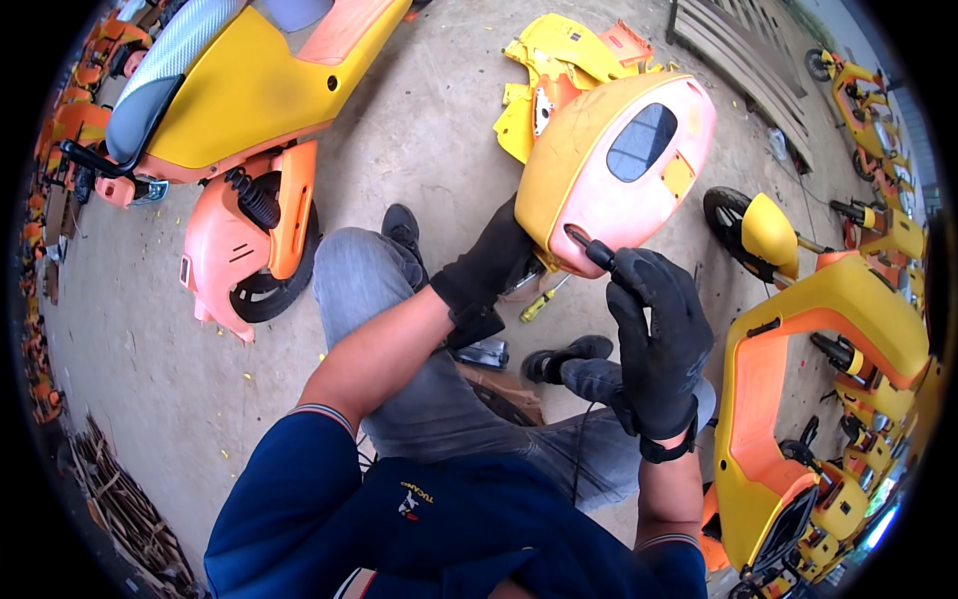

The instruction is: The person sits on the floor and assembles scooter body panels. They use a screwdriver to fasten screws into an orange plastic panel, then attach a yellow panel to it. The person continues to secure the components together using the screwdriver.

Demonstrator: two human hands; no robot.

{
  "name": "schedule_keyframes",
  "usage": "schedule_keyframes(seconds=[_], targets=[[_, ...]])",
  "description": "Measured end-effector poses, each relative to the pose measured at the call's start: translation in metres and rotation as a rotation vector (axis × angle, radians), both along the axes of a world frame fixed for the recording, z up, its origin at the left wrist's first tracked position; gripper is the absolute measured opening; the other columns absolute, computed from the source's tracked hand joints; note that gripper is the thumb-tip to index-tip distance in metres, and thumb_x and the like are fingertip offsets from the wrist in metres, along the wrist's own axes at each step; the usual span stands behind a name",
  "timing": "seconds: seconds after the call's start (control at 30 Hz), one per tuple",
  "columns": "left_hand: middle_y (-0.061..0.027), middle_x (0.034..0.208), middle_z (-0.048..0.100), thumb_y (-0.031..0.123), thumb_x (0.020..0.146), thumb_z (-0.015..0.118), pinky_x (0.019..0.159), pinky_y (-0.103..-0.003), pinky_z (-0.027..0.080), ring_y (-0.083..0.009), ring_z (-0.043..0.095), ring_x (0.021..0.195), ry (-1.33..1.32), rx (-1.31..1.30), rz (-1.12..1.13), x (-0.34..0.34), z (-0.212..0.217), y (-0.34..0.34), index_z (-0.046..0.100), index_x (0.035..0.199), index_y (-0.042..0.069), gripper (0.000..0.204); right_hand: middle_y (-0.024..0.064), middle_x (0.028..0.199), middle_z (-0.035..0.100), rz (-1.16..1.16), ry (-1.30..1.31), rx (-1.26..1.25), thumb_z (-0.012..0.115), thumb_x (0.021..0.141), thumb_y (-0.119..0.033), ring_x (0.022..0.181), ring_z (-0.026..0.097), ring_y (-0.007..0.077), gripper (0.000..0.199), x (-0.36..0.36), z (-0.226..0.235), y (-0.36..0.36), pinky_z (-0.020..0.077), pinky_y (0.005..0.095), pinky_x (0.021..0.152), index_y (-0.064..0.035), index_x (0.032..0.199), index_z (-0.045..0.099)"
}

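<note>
The left hand (pixel 489 265), in a black glove, grips the lower edge of a yellow and pink scooter cover (pixel 614 175), fingers closed on it and holding it up above the knees. The right hand (pixel 654 319), also gloved, is clenched around the black handle of a screwdriver (pixel 591 250), whose tip touches the lower rim of the cover. A second screwdriver (pixel 542 300) with a yellow handle lies on the concrete floor (pixel 419 130) just below the cover. More yellow panels (pixel 559 60) lie behind it. A yellow and orange scooter (pixel 235 110) stands at the left, another scooter body (pixel 808 369) at the right
</note>
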State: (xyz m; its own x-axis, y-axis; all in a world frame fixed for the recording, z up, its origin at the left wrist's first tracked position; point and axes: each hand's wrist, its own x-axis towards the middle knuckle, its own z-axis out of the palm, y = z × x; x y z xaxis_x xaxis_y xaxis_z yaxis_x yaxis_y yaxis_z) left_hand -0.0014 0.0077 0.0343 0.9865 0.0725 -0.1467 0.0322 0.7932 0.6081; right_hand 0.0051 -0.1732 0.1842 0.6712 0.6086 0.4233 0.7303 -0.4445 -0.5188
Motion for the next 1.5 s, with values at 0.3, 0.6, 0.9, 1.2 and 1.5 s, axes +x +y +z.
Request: schedule_keyframes(seconds=[0.3,0.6,0.9,1.2,1.5], targets=[[-0.0156,0.134,0.057,0.016,0.103,0.049,0.102,-0.037,0.051,-0.0229,0.06,0.117,-0.046,-0.143,0.002,0.001,-0.012,0.0,0.044,0.139,-0.004,0.041,0.0171,0.104,0.069,-0.011,0.108,0.055,0.069,0.083,0.003,0.094,0.069,0.0309,0.03,0.0,-0.001,-0.002,0.056,0.037,0.08,-0.0003,0.112,0.067],[-0.0152,0.134,0.057,0.016,0.102,0.052,0.104,-0.036,0.049,-0.0216,0.059,0.119,-0.07,-0.133,-0.005,0.0,-0.009,0.0,0.044,0.139,-0.004,0.043,0.0171,0.105,0.069,-0.023,0.22,0.073,0.068,0.083,0.005,0.093,0.068,0.0303,0.031,-0.003,0.0,-0.005,0.0558,0.0364,0.081,0.0011,0.113,0.067],[-0.0152,0.134,0.057,0.014,0.101,0.055,0.103,-0.036,0.049,-0.0217,0.059,0.119,-0.078,-0.156,-0.026,0.0,-0.008,0.0,0.044,0.139,-0.004,0.043,0.017,0.104,0.069,-0.022,0.185,0.081,0.068,0.082,0.005,0.094,0.068,0.0304,0.03,-0.002,0.0,-0.005,0.0557,0.0366,0.082,0.0011,0.112,0.068],[-0.0154,0.134,0.057,0.015,0.102,0.052,0.102,-0.036,0.05,-0.0218,0.06,0.117,-0.053,-0.071,0.003,0.001,-0.012,-0.001,0.044,0.139,-0.004,0.042,0.0167,0.103,0.069,-0.018,0.17,0.07,0.07,0.081,0.004,0.092,0.068,0.0301,0.03,-0.001,-0.002,-0.007,0.0556,0.0364,0.08,0.0008,0.111,0.067],[-0.0161,0.136,0.055,0.015,0.103,0.049,0.102,-0.037,0.051,-0.0224,0.06,0.119,-0.033,-0.017,-0.009,0.001,-0.007,-0.002,0.042,0.141,-0.004,0.043,0.0167,0.101,0.07,-0.074,0.297,0.074,0.07,0.084,0.001,0.087,0.069,0.027,0.03,-0.003,-0.004,-0.01,0.0549,0.0344,0.077,0.0023,0.114,0.065]])
